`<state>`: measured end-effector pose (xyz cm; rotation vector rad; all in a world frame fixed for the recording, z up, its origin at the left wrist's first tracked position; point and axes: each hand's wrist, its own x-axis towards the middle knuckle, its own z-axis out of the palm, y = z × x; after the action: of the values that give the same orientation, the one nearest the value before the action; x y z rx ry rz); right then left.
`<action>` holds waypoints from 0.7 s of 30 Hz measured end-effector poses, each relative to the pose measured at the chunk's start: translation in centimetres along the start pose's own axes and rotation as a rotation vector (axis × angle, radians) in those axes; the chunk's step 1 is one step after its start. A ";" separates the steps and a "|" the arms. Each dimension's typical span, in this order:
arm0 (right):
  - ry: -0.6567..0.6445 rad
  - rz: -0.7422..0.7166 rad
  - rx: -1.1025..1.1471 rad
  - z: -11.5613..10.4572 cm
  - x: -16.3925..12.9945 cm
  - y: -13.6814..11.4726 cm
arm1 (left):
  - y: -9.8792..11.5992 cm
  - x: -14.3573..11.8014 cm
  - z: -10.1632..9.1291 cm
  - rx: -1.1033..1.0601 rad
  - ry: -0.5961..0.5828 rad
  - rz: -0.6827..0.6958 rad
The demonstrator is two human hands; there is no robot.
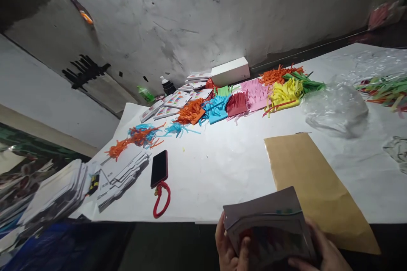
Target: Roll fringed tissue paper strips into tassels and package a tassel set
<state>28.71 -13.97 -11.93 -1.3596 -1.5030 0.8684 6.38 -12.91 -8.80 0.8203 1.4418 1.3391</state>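
Observation:
At the table's front edge I hold a flat printed packet [267, 228], shadowed, with a pale border and dim coloured shapes on its face. My left hand [229, 247] grips its left side, thumb across the front. On its lower right side my right hand [326, 250] is closed, with the thumb on the front. The packet's back is hidden. Partly behind it and my right hand lies a brown paper envelope [313, 178], which hangs over the table edge.
A phone [159, 168] with a red strap lies on the white-covered table [216, 161]. Fringed paper bundles [216, 108], printed packets [176, 99] and a white box [230, 71] line the back. Clear plastic [337, 108] is at right; stacked papers [122, 180] are at left.

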 end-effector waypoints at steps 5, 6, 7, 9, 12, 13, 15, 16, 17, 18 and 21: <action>0.266 -0.294 -0.196 -1.4 1.8 -1.1 | -2.3 0.3 2.0 -0.063 0.035 0.172; 0.270 -0.343 -0.218 -1.8 2.3 -1.7 | -2.3 0.5 1.9 -0.061 0.023 0.209; 0.275 -0.381 -0.220 -2.3 2.8 -2.3 | -2.1 1.0 1.6 -0.047 0.011 0.253; 0.269 -0.404 -0.181 -3.3 3.4 -3.4 | -0.8 2.2 0.7 0.032 -0.037 0.379; 0.223 -0.393 -0.119 -4.7 4.0 -4.6 | 3.2 4.5 -0.6 0.258 -0.290 0.652; 0.211 -0.388 -0.117 -5.1 4.1 -4.9 | 4.7 5.2 -0.8 0.333 -0.431 0.725; 0.212 -0.373 -0.125 -5.4 4.4 -5.3 | 7.2 5.9 -0.7 0.406 -0.550 0.741; 0.227 -0.347 -0.116 -5.4 4.6 -5.4 | 8.1 6.0 -0.4 0.401 -0.583 0.708; 0.257 -0.304 -0.086 -5.3 4.7 -5.5 | 8.5 5.9 -0.1 0.364 -0.586 0.659; 0.291 -0.244 -0.036 -5.1 4.9 -5.5 | 8.7 5.7 0.3 0.307 -0.579 0.601; 0.309 -0.016 0.168 -4.7 5.3 -5.5 | 8.0 4.9 1.4 0.134 -0.473 0.410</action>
<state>31.20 -9.85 -4.39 -1.2892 -1.1758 0.7195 5.19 -6.55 -1.87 1.4710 1.0269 1.2332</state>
